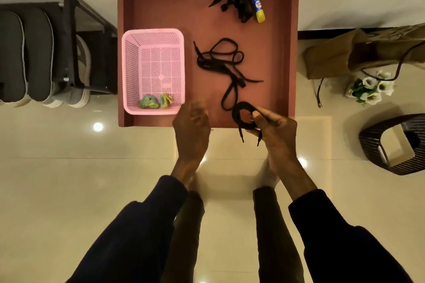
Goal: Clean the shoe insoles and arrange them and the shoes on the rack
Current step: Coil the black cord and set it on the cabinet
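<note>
A shallow square reddish-brown tray (165, 6) lies on the glossy cream tiled floor (69, 167), and both hands reach in over its near edge from dark sleeves. The right hand (276, 135) pinches a black shoelace wound into a small coil (237, 113) between thumb and curled fingers, with the coil's two tipped ends hanging below the hand. A strand runs from the coil up to a loose tangle of black shoelace (220, 62) spread over the middle of the tray. The left hand (192, 128) is just beside the near right corner of a pink perforated plastic basket (131, 71) that sits in the tray's left half. Its fingers are blurred, so I cannot tell whether they are straight or curled, and nothing shows in them. Two small green-and-yellow lace bundles (149, 102) lie in the basket's near corner. At the tray's far right, a heap of black straps or laces (242, 0) lies touching a blue-and-yellow glue stick (258, 5). Left of the tray stands a black metal-framed shoe rack (69, 36). Dark grey insoles with pale edges (34, 52) lie side by side on its top, and pale-soled shoes (82, 75) sit on a level below. To the right, on the floor, are a crumpled brown paper bag (333, 59), a bunch of white flowers (370, 88) and a dark striped bin (377, 142).
</note>
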